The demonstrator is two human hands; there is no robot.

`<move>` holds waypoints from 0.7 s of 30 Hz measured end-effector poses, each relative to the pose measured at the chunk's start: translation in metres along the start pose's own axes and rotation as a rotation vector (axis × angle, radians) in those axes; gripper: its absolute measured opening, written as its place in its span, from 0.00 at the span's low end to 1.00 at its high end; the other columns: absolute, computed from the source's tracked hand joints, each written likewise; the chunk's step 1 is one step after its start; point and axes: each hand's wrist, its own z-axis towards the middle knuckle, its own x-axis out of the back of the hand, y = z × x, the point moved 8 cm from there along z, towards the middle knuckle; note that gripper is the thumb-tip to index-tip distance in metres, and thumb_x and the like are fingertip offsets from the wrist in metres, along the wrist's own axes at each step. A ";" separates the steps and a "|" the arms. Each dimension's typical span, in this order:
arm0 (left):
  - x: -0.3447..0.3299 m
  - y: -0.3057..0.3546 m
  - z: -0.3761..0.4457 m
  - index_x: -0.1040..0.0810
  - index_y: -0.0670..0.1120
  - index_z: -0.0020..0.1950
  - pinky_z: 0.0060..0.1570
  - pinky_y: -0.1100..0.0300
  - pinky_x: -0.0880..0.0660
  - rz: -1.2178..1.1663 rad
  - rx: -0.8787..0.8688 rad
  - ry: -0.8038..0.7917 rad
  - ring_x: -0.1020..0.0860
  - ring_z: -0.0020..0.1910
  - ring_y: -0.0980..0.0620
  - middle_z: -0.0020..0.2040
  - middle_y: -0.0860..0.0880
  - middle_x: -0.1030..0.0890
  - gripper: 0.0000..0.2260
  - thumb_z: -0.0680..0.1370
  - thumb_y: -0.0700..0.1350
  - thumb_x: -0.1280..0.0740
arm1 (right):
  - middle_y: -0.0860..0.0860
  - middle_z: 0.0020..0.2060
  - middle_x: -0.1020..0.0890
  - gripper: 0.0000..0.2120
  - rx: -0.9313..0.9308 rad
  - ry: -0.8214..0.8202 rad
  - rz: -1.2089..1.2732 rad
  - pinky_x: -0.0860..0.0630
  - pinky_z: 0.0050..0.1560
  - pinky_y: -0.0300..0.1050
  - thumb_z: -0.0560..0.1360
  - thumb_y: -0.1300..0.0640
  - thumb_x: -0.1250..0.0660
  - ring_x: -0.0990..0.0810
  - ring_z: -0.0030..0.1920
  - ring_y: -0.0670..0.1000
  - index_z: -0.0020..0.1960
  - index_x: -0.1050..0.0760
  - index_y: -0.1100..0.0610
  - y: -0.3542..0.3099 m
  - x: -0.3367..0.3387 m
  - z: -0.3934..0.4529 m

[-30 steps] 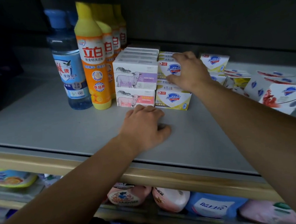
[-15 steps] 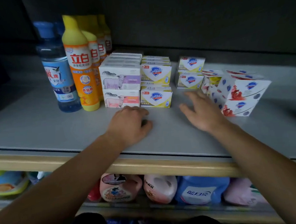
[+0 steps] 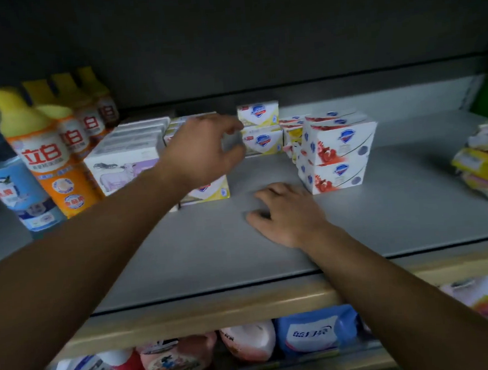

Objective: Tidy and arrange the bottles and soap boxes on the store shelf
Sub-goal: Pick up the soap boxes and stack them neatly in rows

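On the grey shelf (image 3: pixel 183 247), orange dish-soap bottles (image 3: pixel 37 158) stand in a row at the left, beside a blue-labelled bottle (image 3: pixel 12 195). White soap boxes with a sheep picture (image 3: pixel 123 164) sit next to them. My left hand (image 3: pixel 206 152) hovers over the front yellow soap boxes (image 3: pixel 208 190), fingers loosely spread and holding nothing, reaching toward two stacked yellow boxes (image 3: pixel 259 129) at the back. My right hand (image 3: pixel 288 213) rests flat on the shelf, just left of the skewed stack of red-and-white soap boxes (image 3: pixel 339 155).
A loose pile of yellow and pink packets (image 3: pixel 484 165) lies at the shelf's right end. Below the tan shelf edge (image 3: pixel 217 311), refill pouches and bottles (image 3: pixel 248 340) fill the lower shelf. Bare shelf surface lies between my hands and the front edge.
My left hand has lifted off the shelf and moved up and right toward the back yellow boxes. My right hand has come down flat on the shelf. The view has shifted right.
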 end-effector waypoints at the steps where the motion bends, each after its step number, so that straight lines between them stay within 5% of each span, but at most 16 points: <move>1: -0.006 0.002 0.018 0.21 0.46 0.61 0.54 0.57 0.27 0.008 -0.002 -0.026 0.20 0.53 0.45 0.56 0.46 0.18 0.18 0.74 0.51 0.32 | 0.49 0.72 0.32 0.30 0.002 0.009 0.006 0.43 0.71 0.50 0.75 0.34 0.46 0.38 0.73 0.53 0.72 0.33 0.48 0.000 0.000 0.000; 13: -0.141 -0.028 0.141 0.26 0.45 0.67 0.62 0.55 0.29 0.307 0.044 -0.527 0.26 0.62 0.44 0.64 0.43 0.24 0.25 0.75 0.58 0.32 | 0.50 0.68 0.30 0.28 0.010 0.079 0.099 0.42 0.72 0.51 0.74 0.38 0.42 0.38 0.71 0.55 0.70 0.31 0.50 0.001 0.003 0.001; 21: -0.160 -0.040 0.148 0.23 0.41 0.61 0.49 0.56 0.28 0.342 0.117 -0.496 0.24 0.56 0.44 0.58 0.42 0.21 0.24 0.73 0.56 0.28 | 0.49 0.67 0.30 0.28 0.004 0.092 0.095 0.42 0.70 0.52 0.73 0.37 0.41 0.38 0.70 0.55 0.69 0.31 0.50 0.002 0.002 0.001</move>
